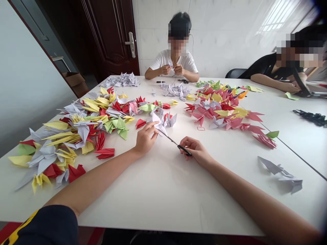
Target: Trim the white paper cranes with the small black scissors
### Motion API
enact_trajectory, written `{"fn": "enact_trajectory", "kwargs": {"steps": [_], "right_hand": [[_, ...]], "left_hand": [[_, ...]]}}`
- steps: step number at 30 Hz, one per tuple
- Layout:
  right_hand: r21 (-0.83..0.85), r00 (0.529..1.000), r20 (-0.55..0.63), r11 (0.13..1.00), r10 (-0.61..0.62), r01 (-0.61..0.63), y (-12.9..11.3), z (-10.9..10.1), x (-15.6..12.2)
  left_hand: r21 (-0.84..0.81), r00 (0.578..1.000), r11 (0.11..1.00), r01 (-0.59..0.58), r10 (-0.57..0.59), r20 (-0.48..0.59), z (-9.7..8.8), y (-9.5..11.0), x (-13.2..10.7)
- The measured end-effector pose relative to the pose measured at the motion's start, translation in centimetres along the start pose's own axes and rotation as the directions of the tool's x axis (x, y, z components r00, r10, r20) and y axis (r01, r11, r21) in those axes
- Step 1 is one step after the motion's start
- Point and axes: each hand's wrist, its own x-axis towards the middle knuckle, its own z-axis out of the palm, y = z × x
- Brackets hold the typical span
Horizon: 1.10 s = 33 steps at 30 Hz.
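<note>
A dark door (111, 41) bears a silver handle (131, 44).

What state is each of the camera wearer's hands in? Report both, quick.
Left hand: closed, fingers pinching white folded paper.
Right hand: closed, holding black-handled scissors, blades pointing toward that paper.

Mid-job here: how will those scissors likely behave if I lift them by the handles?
The scissors should stay rigid, since the slender blades look metallic. They may feel front-heavy, as the right hand holds only the black handles, with the blades reaching ahead. They might also snag the white folded paper beside the left hand, where the blades end.
</note>
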Motion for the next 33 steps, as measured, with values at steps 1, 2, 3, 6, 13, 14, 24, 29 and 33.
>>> {"fn": "enact_trajectory", "kwargs": {"steps": [1, 2, 3, 6, 13, 14, 24, 29, 33], "right_hand": [[0.001, 1.000, -0.002, 1.000, 0.000, 0.000, -0.08, 0.08, -0.03], [0.002, 1.000, -0.004, 1.000, -0.002, 0.002, -0.16, 0.14, -0.07], [0.003, 1.000, -0.006, 1.000, -0.004, 0.004, -0.23, 0.17, -0.11], [0.009, 1.000, -0.012, 1.000, -0.008, 0.008, -0.31, 0.13, -0.16], [0.015, 1.000, -0.013, 1.000, -0.002, 0.002, -0.17, 0.19, 0.02], [0.016, 1.000, -0.013, 1.000, -0.006, 0.006, -0.21, 0.25, -0.02], [0.003, 1.000, -0.015, 1.000, 0.008, -0.008, -0.04, 0.15, -0.03], [-0.001, 1.000, -0.015, 1.000, -0.006, 0.006, -0.09, 0.23, 0.01], [-0.008, 1.000, -0.007, 1.000, -0.009, 0.009, -0.25, 0.22, -0.18]], "left_hand": [[0.010, 1.000, 1.000, 0.002, -0.002, 0.004, 0.00, -0.01, -0.03], [0.014, 1.000, 1.000, 0.005, -0.005, 0.007, 0.00, -0.03, -0.07], [0.014, 1.000, 1.000, 0.007, -0.007, 0.012, 0.01, -0.04, -0.11], [0.004, 1.000, 1.000, 0.014, -0.014, 0.027, 0.01, -0.01, -0.16], [-0.010, 0.999, 0.999, 0.032, -0.031, 0.029, -0.02, 0.17, 0.02], [-0.015, 0.999, 0.999, 0.034, -0.034, 0.030, -0.02, 0.19, 0.03], [-0.032, 0.997, 0.998, 0.052, -0.050, 0.060, 0.00, 0.04, -0.01], [-0.014, 0.992, 0.995, 0.094, -0.093, 0.086, 0.06, -0.15, -0.25], [-0.021, 0.988, 0.993, 0.115, -0.112, 0.105, 0.12, -0.26, -0.37]]}}
